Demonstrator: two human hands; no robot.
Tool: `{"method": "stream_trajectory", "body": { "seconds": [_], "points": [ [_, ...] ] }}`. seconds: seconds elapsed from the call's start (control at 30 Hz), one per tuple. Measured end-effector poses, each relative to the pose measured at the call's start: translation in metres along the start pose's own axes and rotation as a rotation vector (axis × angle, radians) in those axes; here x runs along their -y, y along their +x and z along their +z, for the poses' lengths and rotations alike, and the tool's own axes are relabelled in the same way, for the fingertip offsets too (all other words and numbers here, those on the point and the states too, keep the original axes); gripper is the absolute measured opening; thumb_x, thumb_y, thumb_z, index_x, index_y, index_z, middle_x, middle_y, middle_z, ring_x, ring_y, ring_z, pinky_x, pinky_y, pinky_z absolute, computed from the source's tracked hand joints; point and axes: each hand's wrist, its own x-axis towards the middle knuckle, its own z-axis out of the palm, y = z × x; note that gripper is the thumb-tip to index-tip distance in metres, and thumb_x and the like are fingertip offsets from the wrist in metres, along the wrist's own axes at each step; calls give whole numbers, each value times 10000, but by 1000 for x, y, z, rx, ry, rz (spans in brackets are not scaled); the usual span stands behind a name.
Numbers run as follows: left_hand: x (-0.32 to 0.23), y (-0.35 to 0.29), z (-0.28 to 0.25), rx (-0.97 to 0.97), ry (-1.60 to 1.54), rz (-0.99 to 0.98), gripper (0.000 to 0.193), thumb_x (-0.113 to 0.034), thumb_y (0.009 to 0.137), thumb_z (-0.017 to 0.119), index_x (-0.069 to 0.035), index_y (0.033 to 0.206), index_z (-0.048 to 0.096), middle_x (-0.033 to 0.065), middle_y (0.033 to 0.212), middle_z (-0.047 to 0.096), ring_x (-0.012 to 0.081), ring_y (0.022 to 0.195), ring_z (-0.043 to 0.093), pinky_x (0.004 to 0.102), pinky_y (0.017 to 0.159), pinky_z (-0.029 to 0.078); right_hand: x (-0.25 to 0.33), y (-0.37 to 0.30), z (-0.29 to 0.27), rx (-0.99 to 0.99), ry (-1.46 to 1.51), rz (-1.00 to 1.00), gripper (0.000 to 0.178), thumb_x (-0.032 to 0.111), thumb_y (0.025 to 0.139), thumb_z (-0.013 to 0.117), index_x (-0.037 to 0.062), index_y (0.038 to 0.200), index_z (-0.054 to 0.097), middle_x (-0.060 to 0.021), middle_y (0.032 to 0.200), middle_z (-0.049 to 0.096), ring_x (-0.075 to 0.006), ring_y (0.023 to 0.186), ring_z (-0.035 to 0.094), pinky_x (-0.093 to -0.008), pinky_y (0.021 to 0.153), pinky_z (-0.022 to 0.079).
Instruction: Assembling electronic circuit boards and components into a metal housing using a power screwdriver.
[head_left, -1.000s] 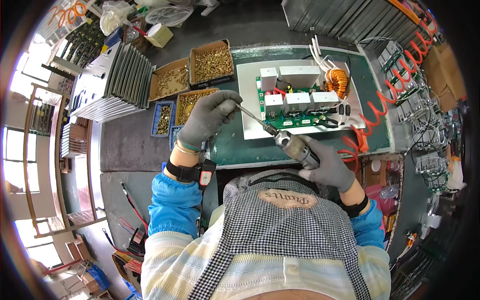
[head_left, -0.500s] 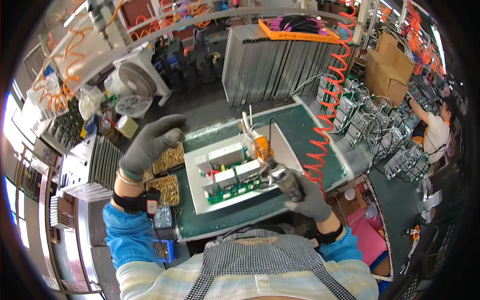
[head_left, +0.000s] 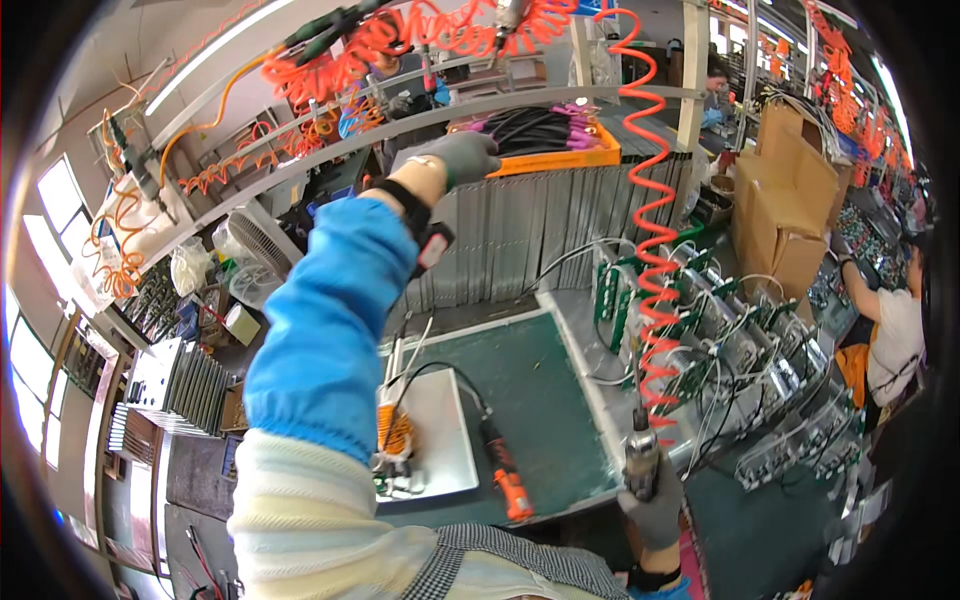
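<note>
My left hand, in a grey glove, is stretched far forward to the left end of an orange tray. Black cables with pink-purple ends lie in that tray. The fingers look loosely bent, and nothing shows in them. Low on the right, my gloved right hand is wrapped around a metal air screwdriver, which hangs from a red coiled hose. A white panel with an orange-wound coil rests on the green mat; my left sleeve covers much of it.
An orange-and-black power screwdriver lies beside the panel. Grey metal plates stand in a row under the tray. To the right are wired circuit assemblies, a cardboard box and a co-worker.
My left hand has gone forward and right from beside the panel to the tray. My right hand, still holding the air screwdriver, has moved off the panel, down and right. The view has shifted.
</note>
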Motion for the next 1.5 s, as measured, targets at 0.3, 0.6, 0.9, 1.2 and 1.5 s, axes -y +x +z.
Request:
{"method": "stream_trajectory", "body": {
  "seconds": [0.3,0.6,0.9,1.2,1.5],
  "points": [
    [47,173,85,-165,464,-350,315,-235,933,515,-70,1121,707,186,1139,695,356,1072,656,456,906,507,-28,16,-53,-247,275,280,724,7,617,670,9,1319,492,-62,996,644,-113,845,617,-262,752,520],
    [55,184,83,-70,543,-362,299,-187,947,475,-80,1126,690,202,1143,680,353,1072,654,425,902,516,-33,47,-52,-218,435,275,701,-23,604,660,26,1280,483,-71,971,641,-137,841,646,-267,723,541],
    [18,132,65,-206,486,-339,305,-169,965,471,-58,1166,673,212,1117,697,367,998,696,467,812,560,-17,40,-36,-117,315,266,755,-47,639,639,25,1363,437,-80,1010,641,-146,866,654,-266,725,552],
    [-40,57,34,-219,647,-246,211,-136,916,550,-104,1088,668,129,1006,686,323,1012,657,452,811,551,-1,30,-36,-64,479,275,780,-31,652,674,-6,1387,416,-85,1005,633,-131,869,625,-279,771,535],
    [-60,41,-4,-339,892,-52,179,-150,878,603,-120,990,739,74,1025,709,274,1074,652,430,804,554,-12,21,-38,-35,523,238,772,-28,660,663,-12,1390,412,-83,1009,638,-128,864,631,-275,766,536]
  ]
}}
